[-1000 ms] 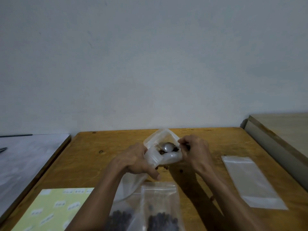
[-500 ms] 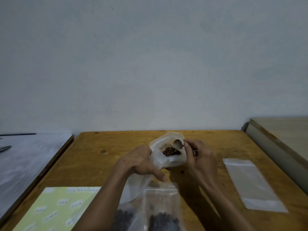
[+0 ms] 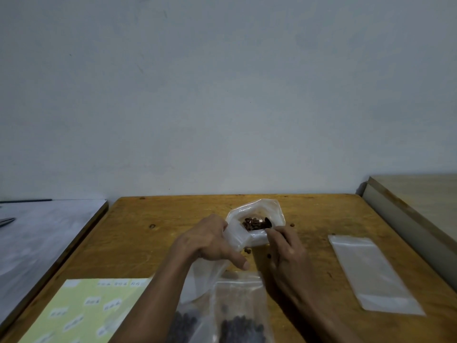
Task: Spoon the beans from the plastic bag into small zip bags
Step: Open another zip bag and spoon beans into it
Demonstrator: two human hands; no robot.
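A clear plastic bag (image 3: 257, 211) stands open in the middle of the wooden table (image 3: 153, 233), with brown beans (image 3: 252, 224) visible inside. My left hand (image 3: 210, 241) grips the bag's near left side and holds its mouth open. My right hand (image 3: 288, 253) pinches a spoon handle; the dark spoon bowl (image 3: 268, 222) dips into the beans. Two small zip bags (image 3: 239, 315) with dark beans in them lie near the front edge, between my forearms. An empty flat zip bag (image 3: 371, 273) lies to the right.
A yellow label sheet (image 3: 84, 310) lies at the front left. A few loose beans (image 3: 247, 250) sit on the wood near the bag. A grey-topped table (image 3: 37, 233) adjoins on the left, and a pale board (image 3: 415, 209) on the right.
The spoon has gone from held over the bag's mouth to dipping down into the beans. My right hand has dropped a little nearer; the bag's mouth has opened wider.
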